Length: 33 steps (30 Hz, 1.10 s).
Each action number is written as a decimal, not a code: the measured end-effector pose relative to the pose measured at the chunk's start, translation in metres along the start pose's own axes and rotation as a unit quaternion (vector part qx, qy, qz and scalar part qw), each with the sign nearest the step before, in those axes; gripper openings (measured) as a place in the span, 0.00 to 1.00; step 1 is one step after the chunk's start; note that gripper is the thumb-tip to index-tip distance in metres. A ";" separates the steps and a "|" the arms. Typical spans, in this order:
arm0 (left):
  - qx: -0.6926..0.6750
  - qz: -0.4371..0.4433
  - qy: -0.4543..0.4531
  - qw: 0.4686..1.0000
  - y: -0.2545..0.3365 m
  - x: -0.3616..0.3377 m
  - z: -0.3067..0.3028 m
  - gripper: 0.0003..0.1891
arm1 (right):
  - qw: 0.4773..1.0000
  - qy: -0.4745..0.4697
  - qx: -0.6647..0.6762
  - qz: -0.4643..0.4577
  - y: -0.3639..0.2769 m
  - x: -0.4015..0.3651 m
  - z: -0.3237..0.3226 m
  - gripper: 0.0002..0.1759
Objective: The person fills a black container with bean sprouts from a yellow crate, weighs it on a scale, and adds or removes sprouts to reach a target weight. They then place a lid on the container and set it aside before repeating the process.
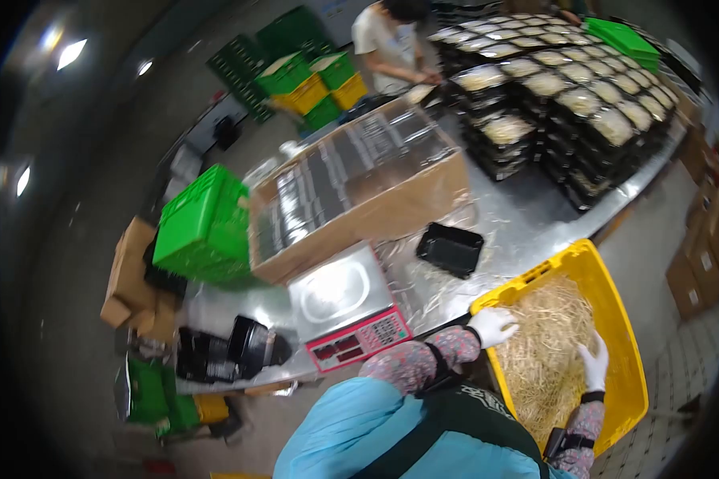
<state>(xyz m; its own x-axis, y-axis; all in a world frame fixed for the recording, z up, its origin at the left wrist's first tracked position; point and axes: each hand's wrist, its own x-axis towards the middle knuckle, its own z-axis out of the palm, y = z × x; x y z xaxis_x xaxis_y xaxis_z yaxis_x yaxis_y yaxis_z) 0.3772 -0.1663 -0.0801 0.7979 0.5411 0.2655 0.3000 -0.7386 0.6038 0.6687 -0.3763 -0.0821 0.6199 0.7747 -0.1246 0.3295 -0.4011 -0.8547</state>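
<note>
A yellow crate [619, 343] in front of me holds a heap of pale, thin, straw-like strands [539, 343]. My left hand [494, 326], in a white glove, is at the crate's near-left rim, its fingers apart over the edge of the heap. Against the right part of the heap lies my right hand [593, 363], also gloved, with its fingers stretched out and the tips partly among the strands. Neither hand visibly lifts anything. A black plastic tray [450, 249] rests on the metal table beyond the crate. Left of it stands a scale [347, 303] with a red-edged keypad.
A cardboard box [407, 203] of stacked black trays stands behind the scale. Filled trays [587, 104] are piled at the far right. A green crate [204, 227] and loose black trays [248, 347] are to the left. Another person [391, 48] works across the table [527, 215].
</note>
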 end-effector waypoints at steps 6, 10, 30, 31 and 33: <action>0.005 0.014 0.074 0.997 -0.008 -0.003 0.014 0.11 | 0.987 0.022 -0.087 0.133 0.258 -0.042 -0.049 0.36; 0.041 0.008 0.085 0.996 -0.011 -0.006 0.024 0.13 | 0.935 -0.107 -0.177 0.289 0.306 -0.108 -0.028 0.38; 0.054 0.017 0.107 0.993 -0.022 0.010 0.053 0.13 | 0.960 -0.065 -0.213 0.170 0.295 -0.035 -0.053 0.20; 0.053 0.024 0.138 0.989 -0.018 0.011 0.058 0.13 | 0.963 -0.027 -0.254 0.087 0.278 -0.037 -0.056 0.24; 0.022 0.054 0.167 0.984 -0.007 0.001 0.058 0.14 | 0.939 0.041 -0.332 -0.081 0.232 -0.037 -0.063 0.31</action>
<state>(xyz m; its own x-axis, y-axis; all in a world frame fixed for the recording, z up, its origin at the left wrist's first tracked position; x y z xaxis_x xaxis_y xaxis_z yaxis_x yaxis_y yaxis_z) 0.4064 -0.1835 -0.1276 0.6124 0.5546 0.5634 0.2508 -0.8122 0.5268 0.7669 -0.5288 -0.2439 0.5668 0.8227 0.0434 0.7791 -0.5181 -0.3531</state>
